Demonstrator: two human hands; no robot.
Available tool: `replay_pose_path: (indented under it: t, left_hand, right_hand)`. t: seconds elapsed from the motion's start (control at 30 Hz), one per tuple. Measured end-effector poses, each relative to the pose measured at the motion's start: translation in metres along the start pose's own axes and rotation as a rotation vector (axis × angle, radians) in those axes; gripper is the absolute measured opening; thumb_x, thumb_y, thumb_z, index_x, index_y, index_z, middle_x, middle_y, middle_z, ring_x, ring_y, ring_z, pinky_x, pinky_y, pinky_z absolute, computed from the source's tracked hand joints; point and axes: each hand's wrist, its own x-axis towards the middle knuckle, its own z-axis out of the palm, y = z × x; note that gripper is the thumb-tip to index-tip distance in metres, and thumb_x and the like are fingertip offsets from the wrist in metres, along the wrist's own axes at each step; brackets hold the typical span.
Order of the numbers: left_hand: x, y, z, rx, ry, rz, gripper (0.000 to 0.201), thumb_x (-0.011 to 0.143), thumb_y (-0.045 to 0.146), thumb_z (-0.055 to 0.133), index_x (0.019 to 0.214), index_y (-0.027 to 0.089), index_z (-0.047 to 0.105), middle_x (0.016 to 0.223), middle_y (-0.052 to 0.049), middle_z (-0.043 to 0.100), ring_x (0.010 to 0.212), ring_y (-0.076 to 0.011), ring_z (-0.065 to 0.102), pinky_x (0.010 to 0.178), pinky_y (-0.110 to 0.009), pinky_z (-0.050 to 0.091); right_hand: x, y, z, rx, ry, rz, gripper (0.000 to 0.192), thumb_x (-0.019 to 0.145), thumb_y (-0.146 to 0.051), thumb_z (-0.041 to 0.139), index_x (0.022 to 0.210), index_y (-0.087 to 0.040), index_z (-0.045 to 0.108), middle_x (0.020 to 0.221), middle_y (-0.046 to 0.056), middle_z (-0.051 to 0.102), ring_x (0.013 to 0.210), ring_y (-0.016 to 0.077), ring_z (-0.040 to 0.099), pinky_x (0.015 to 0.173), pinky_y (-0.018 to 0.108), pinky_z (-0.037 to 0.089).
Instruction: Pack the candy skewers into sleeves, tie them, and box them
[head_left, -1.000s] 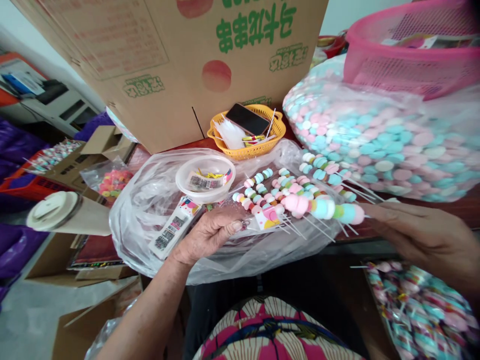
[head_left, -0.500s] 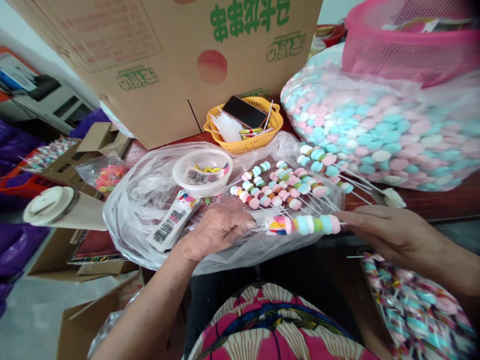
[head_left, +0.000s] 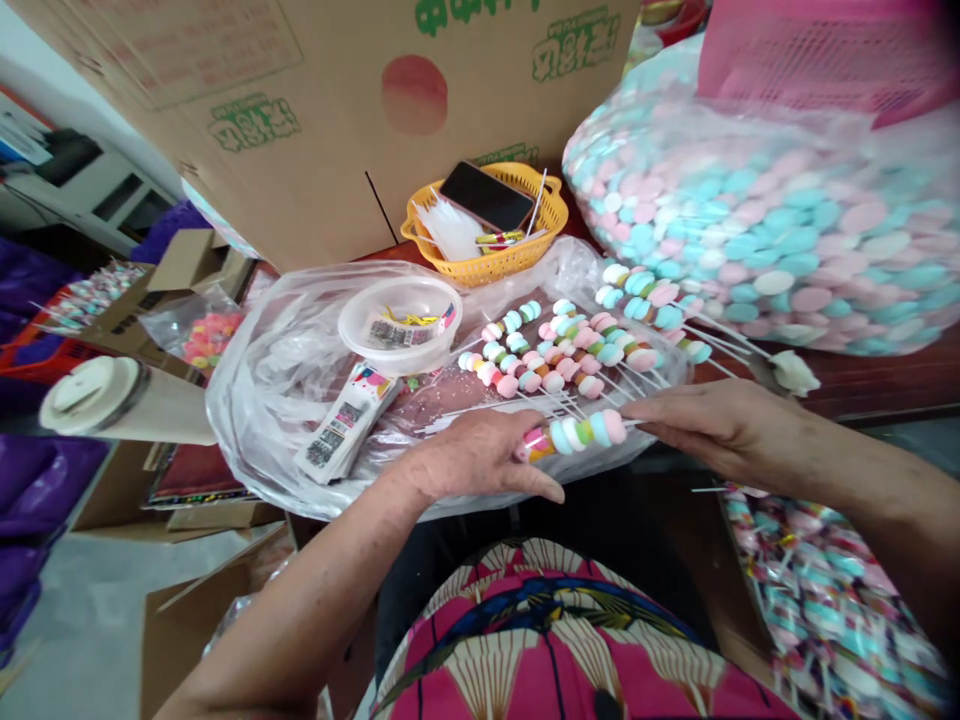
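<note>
A marshmallow skewer (head_left: pixel 576 434) lies between my two hands, over the front of the plastic-covered table. Its pieces are pink, blue, white and green, with a printed wrapper at the left end. My right hand (head_left: pixel 709 425) pinches the stick on the right. My left hand (head_left: pixel 476 455) is around the wrapped end, its thumb pointing right below the skewer; its fingertips are partly hidden. Just beyond, several marshmallow skewers (head_left: pixel 551 375) lie in a row, sticks toward me. A stack of printed wrappers (head_left: pixel 349 425) sits beyond my left forearm.
A white bowl (head_left: pixel 360 340) holds yellow ties and a label. Behind it stand a yellow basket (head_left: pixel 495 268) with a phone (head_left: pixel 487 195) and a large carton (head_left: pixel 322 200). A bag of marshmallows (head_left: pixel 750 230) fills the right; a lidded cup (head_left: pixel 165 400) is left. Wrapped skewers (head_left: pixel 840 600) lie lower right.
My right hand and the skewer have shifted left, bringing its wrapped end into my left hand. My left thumb has swung out below the skewer. The view has tilted slightly downward.
</note>
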Motion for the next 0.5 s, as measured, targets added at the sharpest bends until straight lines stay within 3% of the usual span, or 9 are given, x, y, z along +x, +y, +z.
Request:
replay_pose_path:
  t: [0.07, 0.13, 0.23, 0.37, 0.5]
  left_hand:
    - [0.008, 0.003, 0.009, -0.057, -0.058, -0.048, 0.042, 0.072, 0.055, 0.072, 0.090, 0.018, 0.062, 0.078, -0.002, 0.067, 0.068, -0.0195, 0.060, 0.058, -0.027, 0.044]
    - [0.015, 0.003, 0.016, -0.160, -0.112, -0.043, 0.043, 0.071, 0.048, 0.076, 0.099, 0.018, 0.062, 0.088, -0.003, 0.068, 0.079, -0.0206, 0.063, 0.067, -0.029, 0.048]
    - [0.020, -0.002, 0.021, -0.305, -0.116, -0.084, 0.067, 0.065, 0.043, 0.081, 0.122, 0.021, 0.055, 0.111, -0.006, 0.067, 0.096, -0.0241, 0.063, 0.080, -0.034, 0.051]
    - [0.022, -0.012, 0.017, -0.397, -0.078, -0.182, 0.083, 0.066, 0.045, 0.079, 0.137, 0.022, 0.043, 0.118, -0.011, 0.065, 0.083, -0.0225, 0.067, 0.072, -0.036, 0.055]
    - [0.029, -0.014, 0.010, -0.330, -0.120, -0.014, 0.082, 0.059, 0.036, 0.085, 0.132, 0.022, 0.051, 0.126, -0.009, 0.063, 0.106, -0.0277, 0.063, 0.087, -0.038, 0.053]
  right_hand:
    - [0.008, -0.004, 0.003, -0.006, -0.107, -0.031, 0.033, 0.091, -0.012, 0.039, 0.103, -0.018, 0.068, 0.089, 0.006, 0.074, 0.075, 0.0148, 0.069, 0.063, 0.022, 0.050]
    - [0.017, -0.007, 0.005, -0.029, -0.212, -0.048, 0.033, 0.089, -0.009, 0.039, 0.102, -0.019, 0.068, 0.085, 0.004, 0.072, 0.071, 0.0144, 0.067, 0.059, 0.022, 0.047]
    - [0.028, -0.008, 0.006, -0.056, -0.262, -0.074, 0.029, 0.090, -0.011, 0.041, 0.096, -0.018, 0.068, 0.080, 0.004, 0.070, 0.069, 0.0144, 0.064, 0.060, 0.023, 0.045]
    - [0.036, -0.003, 0.008, 0.065, -0.195, -0.080, 0.026, 0.095, -0.020, 0.042, 0.092, -0.019, 0.068, 0.081, 0.003, 0.069, 0.071, 0.0126, 0.063, 0.064, 0.022, 0.045]
    - [0.038, -0.001, 0.027, 0.052, -0.066, -0.101, 0.028, 0.093, -0.021, 0.042, 0.084, -0.018, 0.068, 0.080, 0.004, 0.070, 0.069, 0.0133, 0.063, 0.061, 0.022, 0.043]
